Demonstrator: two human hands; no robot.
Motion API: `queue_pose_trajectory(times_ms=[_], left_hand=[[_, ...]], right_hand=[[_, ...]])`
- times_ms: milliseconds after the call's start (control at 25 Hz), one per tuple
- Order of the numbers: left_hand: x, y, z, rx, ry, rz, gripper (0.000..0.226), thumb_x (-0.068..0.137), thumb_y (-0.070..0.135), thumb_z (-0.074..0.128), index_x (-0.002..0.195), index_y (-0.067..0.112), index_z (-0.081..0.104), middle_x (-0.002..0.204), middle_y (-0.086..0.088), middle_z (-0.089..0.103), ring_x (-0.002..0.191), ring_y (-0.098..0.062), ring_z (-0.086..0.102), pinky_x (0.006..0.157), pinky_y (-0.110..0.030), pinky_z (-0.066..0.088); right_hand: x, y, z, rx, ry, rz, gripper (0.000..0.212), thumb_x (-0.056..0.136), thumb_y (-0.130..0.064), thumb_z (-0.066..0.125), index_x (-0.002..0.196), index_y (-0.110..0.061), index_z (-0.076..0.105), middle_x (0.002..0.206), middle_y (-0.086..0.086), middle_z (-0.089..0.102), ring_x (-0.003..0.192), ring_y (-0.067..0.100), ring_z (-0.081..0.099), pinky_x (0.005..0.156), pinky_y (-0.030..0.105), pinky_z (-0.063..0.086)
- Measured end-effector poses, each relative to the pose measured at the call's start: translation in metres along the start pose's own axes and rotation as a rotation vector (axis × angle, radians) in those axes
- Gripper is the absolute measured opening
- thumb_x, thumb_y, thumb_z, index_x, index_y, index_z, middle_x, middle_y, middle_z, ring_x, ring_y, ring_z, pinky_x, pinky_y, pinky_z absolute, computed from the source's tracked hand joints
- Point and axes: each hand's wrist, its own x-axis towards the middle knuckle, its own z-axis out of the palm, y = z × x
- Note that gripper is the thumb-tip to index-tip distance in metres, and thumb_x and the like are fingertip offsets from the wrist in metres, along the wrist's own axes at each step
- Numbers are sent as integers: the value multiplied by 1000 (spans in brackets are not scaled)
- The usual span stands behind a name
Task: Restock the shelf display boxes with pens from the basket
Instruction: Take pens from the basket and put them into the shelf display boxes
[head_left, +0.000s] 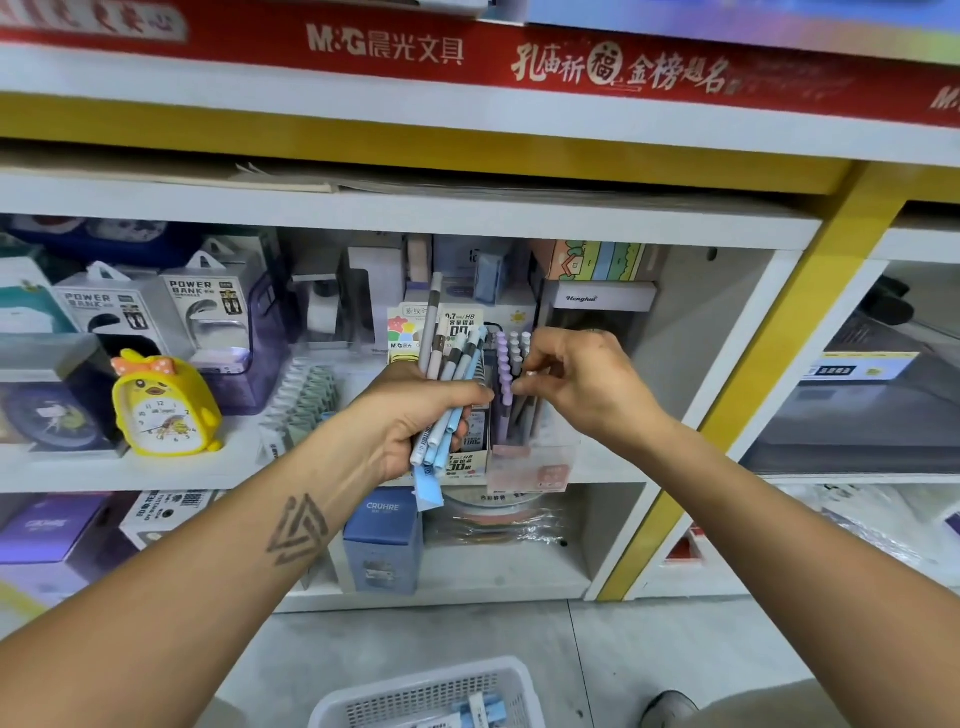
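Left hand (415, 410): grips a fanned bundle of blue, white and grey plastic pens (449, 384).
Right hand (576, 382): pinches one lilac pen (506, 400) over the clear display box (530, 462) on the shelf.
White mesh plastic basket (431, 696): near, on the floor.
Method: lower it tip-down, upright, matching the colour row.
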Motion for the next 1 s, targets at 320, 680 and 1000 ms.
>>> queue_pose_trajectory(times_ms=[320,680,1000], left_hand=[[-1,-4,-2,34,-9,-18,26,69,7,86,86,5,67,61,-11,61,46,-19,55,48,-25,48],[-4,-3,3,20,-168,23,11,72,10,85,79,13,77,64,-9,61,49,-19,54,50,-25,50],[-9,0,3,-101,-245,-36,29,78,19,82,97,0,72,69,-11,62,50,-18,53,47,-24,48]], right_hand=[[3,2,6,-62,20,-39,18,85,-34,77,74,-33,63,74,-13,63,74,15,59,71,44,53],[12,-14,1,220,37,169,29,99,-32,59,126,-23,64,89,-10,64,81,11,62,69,22,48],[11,-11,-21,936,169,457,5,93,1,65,90,-1,69,64,7,67,55,15,61,55,21,53]])
